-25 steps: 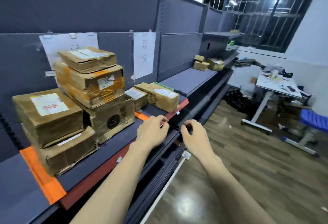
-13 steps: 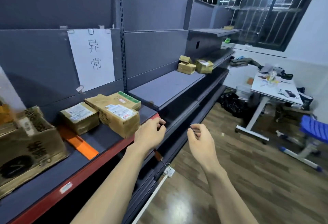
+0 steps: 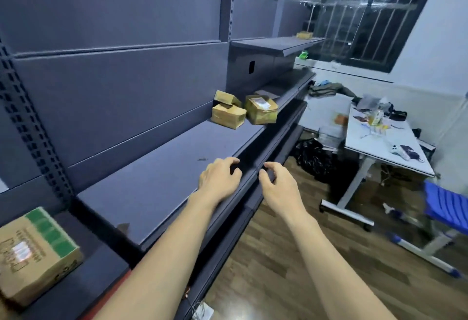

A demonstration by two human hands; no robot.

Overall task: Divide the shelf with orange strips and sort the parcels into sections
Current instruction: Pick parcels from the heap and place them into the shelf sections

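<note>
Both hands reached out over the front edge of the grey shelf in the middle of the frame. The left hand hovered over the shelf's front lip, fingers loosely curled and holding nothing. The right hand was just beside it, past the edge and above the lower tiers, with thumb and forefinger bent toward each other in a half-pinch; whether anything small sat between them could not be told.

The stretch of shelf under the hands was bare apart from a small dark mark. Further back, near the centre of the frame, three parcels stood close together on the same shelf: a small brown box, a smaller box tilted on top of it, and just to their right a yellowish box with a label, at the front edge. In the lower left corner a cardboard box with a green stripe sat on the neighbouring, slightly lower shelf section.

On the right of the frame stood a white table scattered with small items, and a blue chair at the right edge, on a wooden floor.
</note>
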